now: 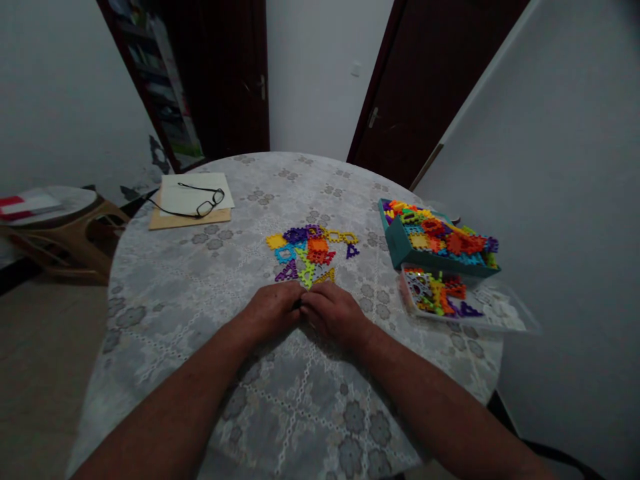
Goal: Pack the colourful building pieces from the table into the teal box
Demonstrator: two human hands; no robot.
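My left hand (277, 305) and my right hand (336, 311) meet fingertip to fingertip low over the table, fingers curled inward. Whatever they may pinch is hidden behind the knuckles. Just beyond them lies a loose flat cluster of toothed plastic building pieces. Nearest my fingers are a lime-green piece (307, 272), a purple triangle (287, 271) and a yellow triangle (327, 275). Farther back sit an orange square (318, 250), a blue frame (285, 253), a yellow square (275, 241) and yellow frames (341, 236). A small purple triangle (352, 251) lies apart on the right.
A teal box (400, 245) heaped with colourful pieces stands to the right. In front of it, a clear plastic tub (407, 298) holds more pieces. Black eyeglasses (205, 208) rest on paper and a board (190, 221) at the left. A patterned cloth covers the round table (165, 320).
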